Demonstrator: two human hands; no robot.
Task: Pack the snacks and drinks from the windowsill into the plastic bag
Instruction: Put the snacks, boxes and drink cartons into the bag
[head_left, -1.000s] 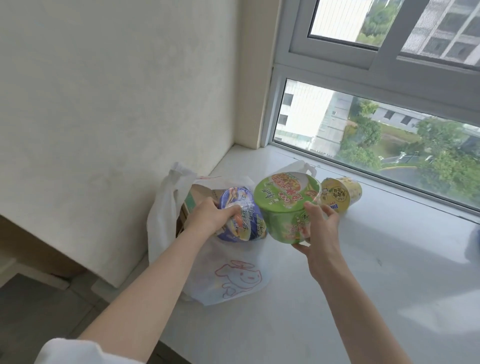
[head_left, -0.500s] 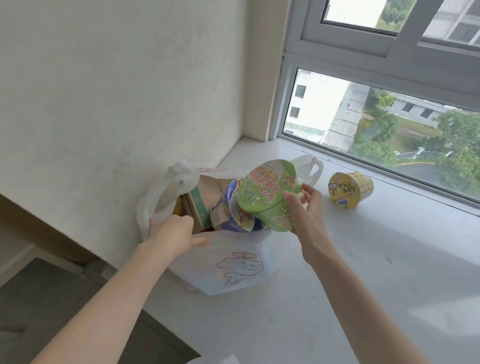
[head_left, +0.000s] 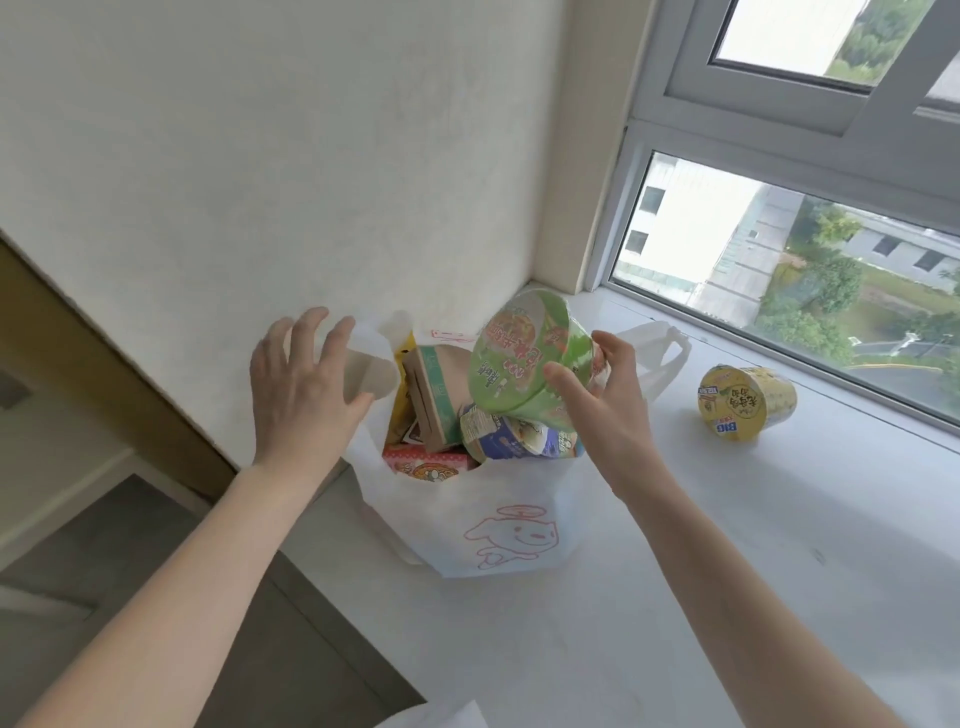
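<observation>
— Where's the green noodle bowl (head_left: 524, 358)?
— Tilted over the plastic bag (head_left: 498, 525), gripped by the right hand (head_left: 605, 400).
— And the left hand (head_left: 306, 384)?
— Fingers spread, touching the bag's left handle. A yellow cup (head_left: 745, 402) lies on the windowsill (head_left: 727, 545), right of the bag.

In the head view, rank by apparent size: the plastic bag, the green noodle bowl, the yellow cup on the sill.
1. plastic bag, clearly largest.
2. green noodle bowl, held tilted over the bag by the right hand.
3. yellow cup, smallest, though it lies farther from the camera.
</observation>
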